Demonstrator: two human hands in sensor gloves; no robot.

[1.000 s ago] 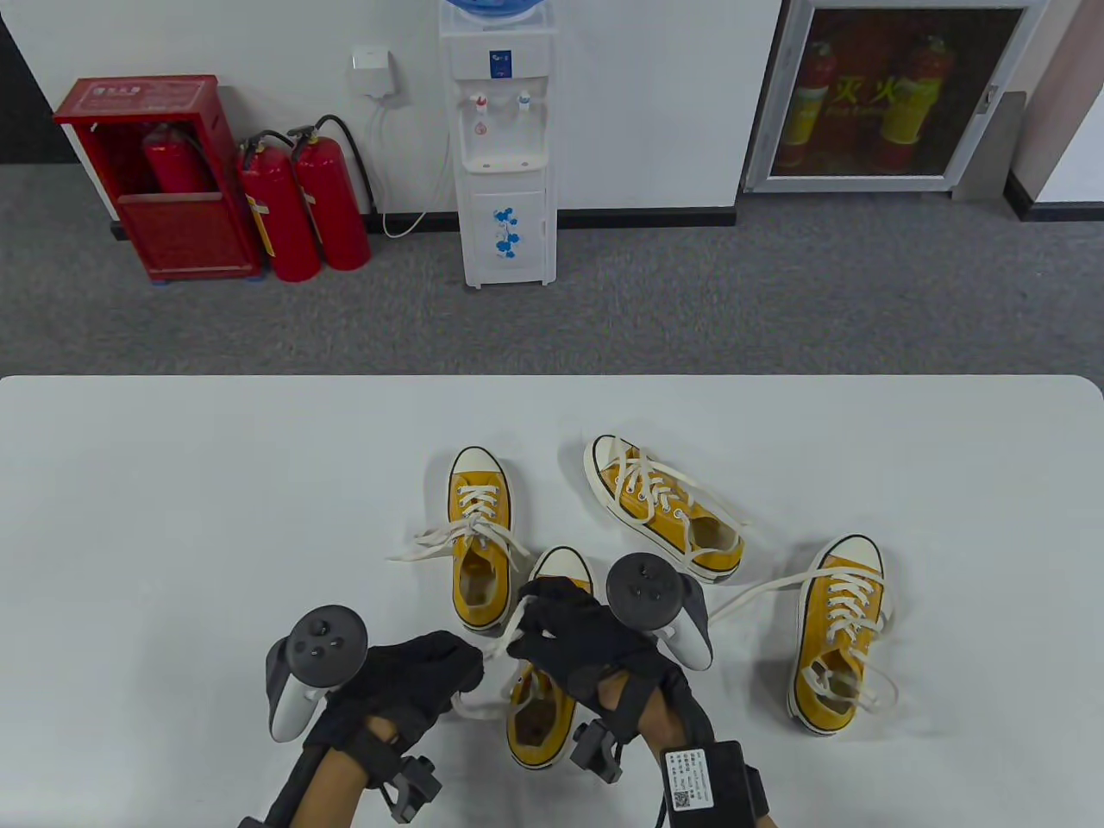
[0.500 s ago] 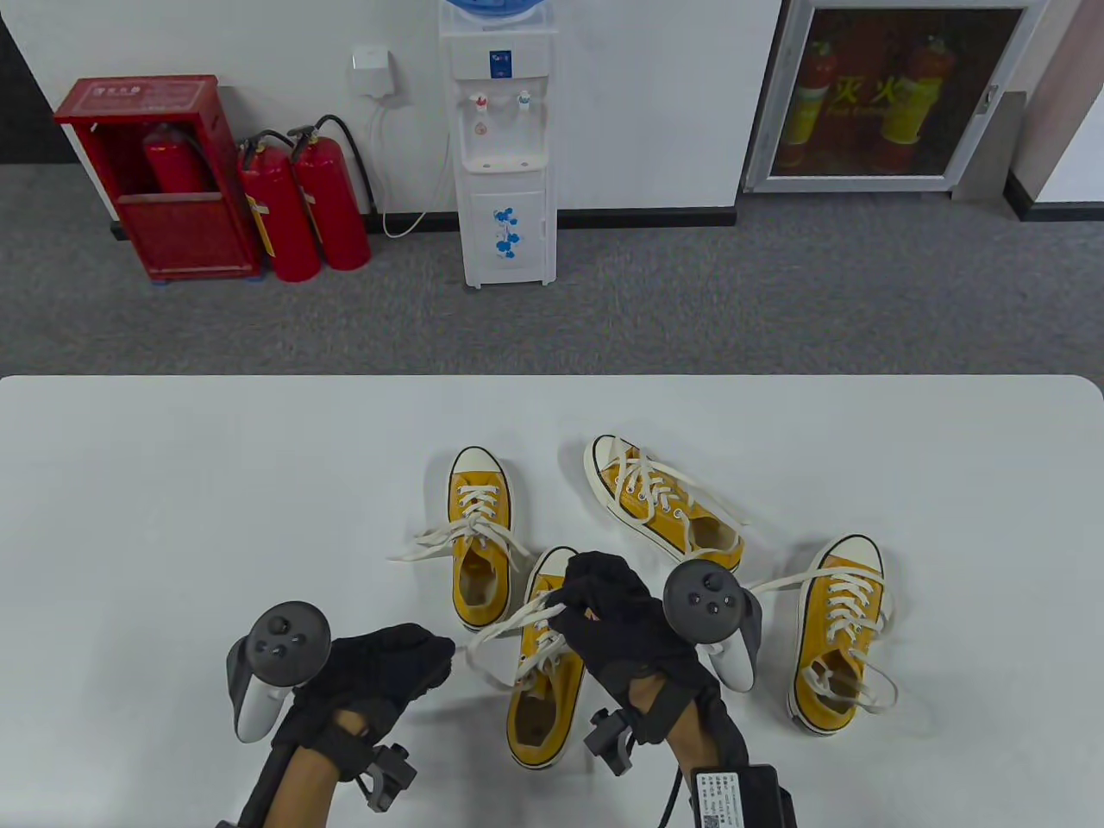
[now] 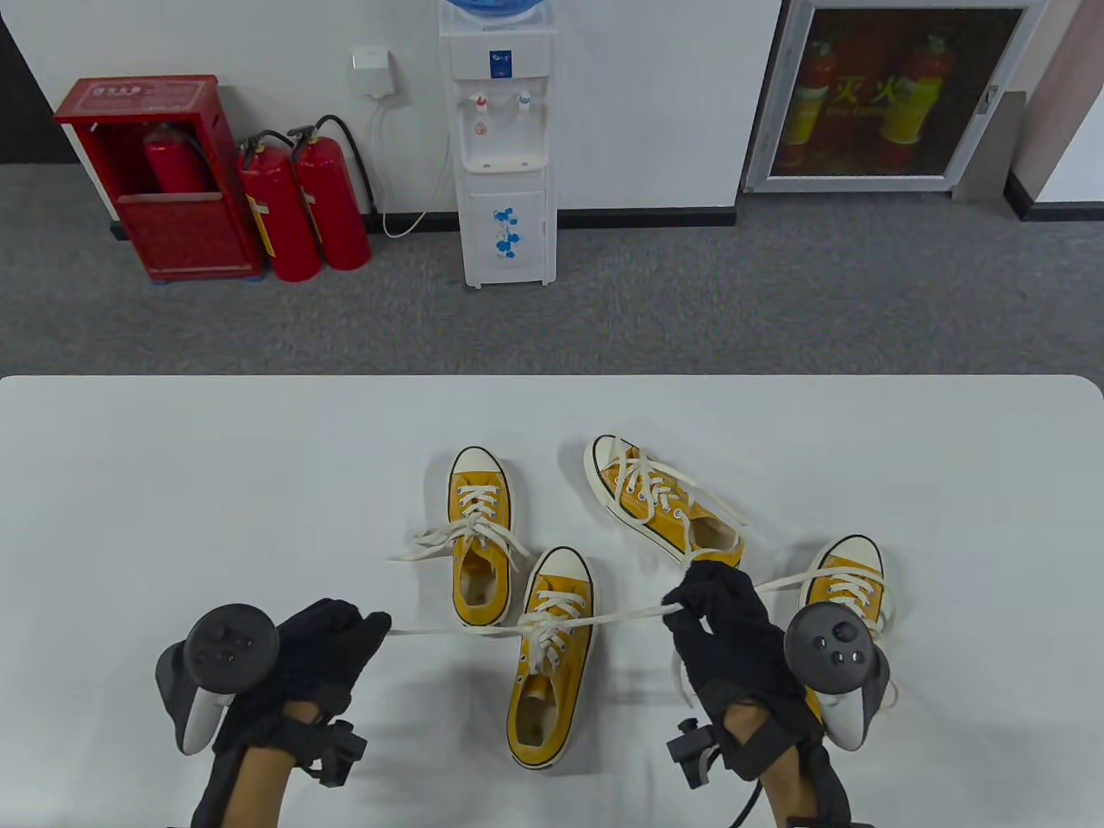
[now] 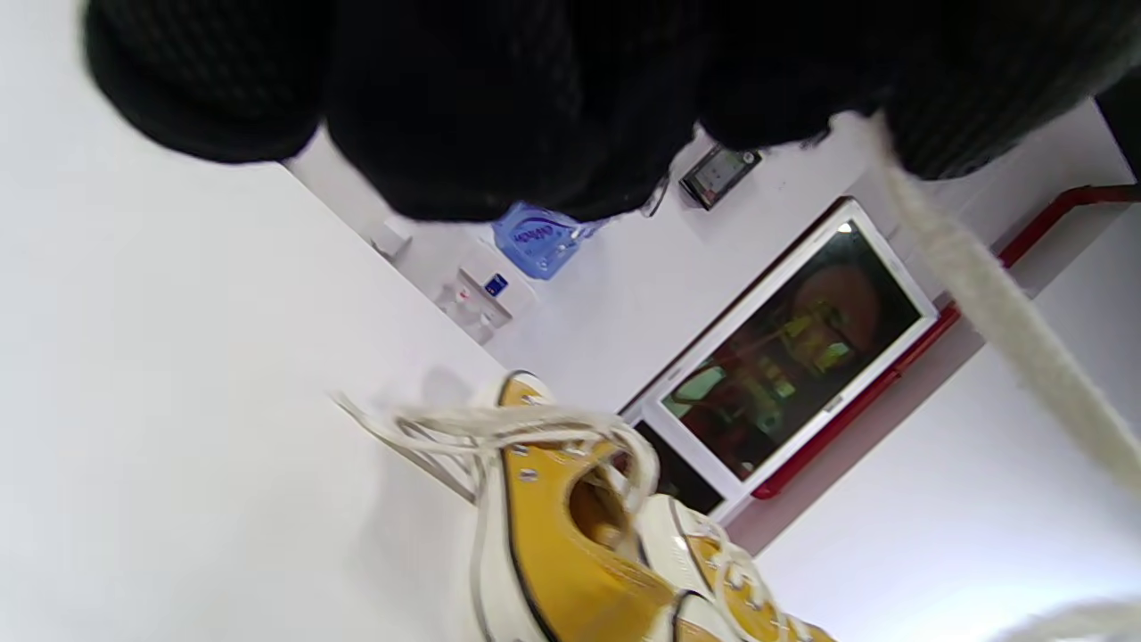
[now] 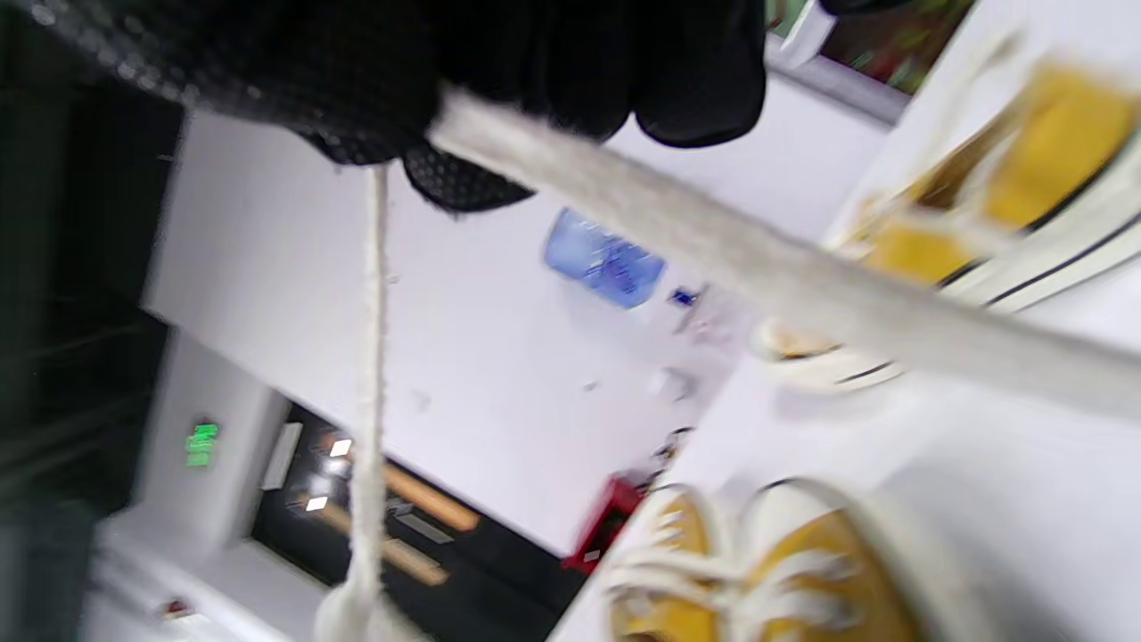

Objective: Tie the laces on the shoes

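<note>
Table view: left hand [image 3: 310, 647] and right hand [image 3: 724, 617] each pinch a lace [image 3: 621, 616] end (pulled taut) across the nearest yellow shoe [image 3: 545, 664] on the tabletop [image 3: 172, 483].

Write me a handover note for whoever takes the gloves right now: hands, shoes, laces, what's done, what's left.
Left hand pinches one lace end; right hand pinches the other, spare tail hanging below its grip.
Both ends run taut to the nearest shoe, crossing over its tongue.
First crossover looks pulled snug; no bow yet.
Far-left shoe, tilted shoe and right shoe, partly behind the right hand, lie with loose laces on the table.
Left: bow here, then those three.
</note>
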